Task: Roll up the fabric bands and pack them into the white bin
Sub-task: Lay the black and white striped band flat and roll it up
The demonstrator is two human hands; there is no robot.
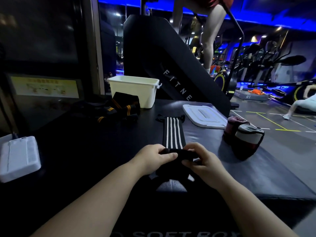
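Between the fingers [171, 155] of left hand [152, 159] and right hand [205, 162], the band [171, 132] is gripped at its near end; beyond them it is spread flat.

Likely a gym: stair climber [171, 65], exercise bikes [225, 79].

dim room, blue strip light glows overhead at back; left side sinks into shadow, edges curve, slightly soft.

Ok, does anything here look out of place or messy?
Nothing damaged. The orange-striped bands lie in a tangled heap in front of the white bin, and the bin's lid lies loose on the mat.
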